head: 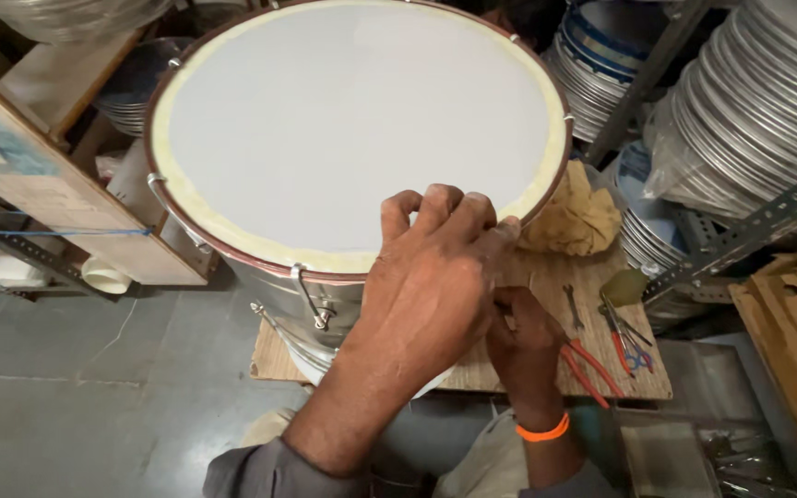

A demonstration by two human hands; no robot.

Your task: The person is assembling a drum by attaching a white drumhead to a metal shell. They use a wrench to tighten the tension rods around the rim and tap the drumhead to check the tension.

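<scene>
A big drum with a white head (352, 120), a red-brown hoop and a shiny metal shell stands on a wooden board (546, 277). My left hand (431, 277) lies on the drum's near edge, fingers curled over the hoop. My right hand (523, 346), with an orange band at the wrist, is lower, pressed against the shell just under my left hand. Its fingers are bent, and what they hold is hidden. Red-handled pliers (588, 369) lie right beside it on the board. A metal tension hook (311, 300) hangs on the shell to the left.
A small wrench (572, 304) and another pair of red pliers (624, 346) lie on the board. A yellow cloth (578, 217) is bunched against the drum. Stacked metal hoops (767, 92) fill a steel rack (749, 226) at right; a wooden crate (39, 175) stands left.
</scene>
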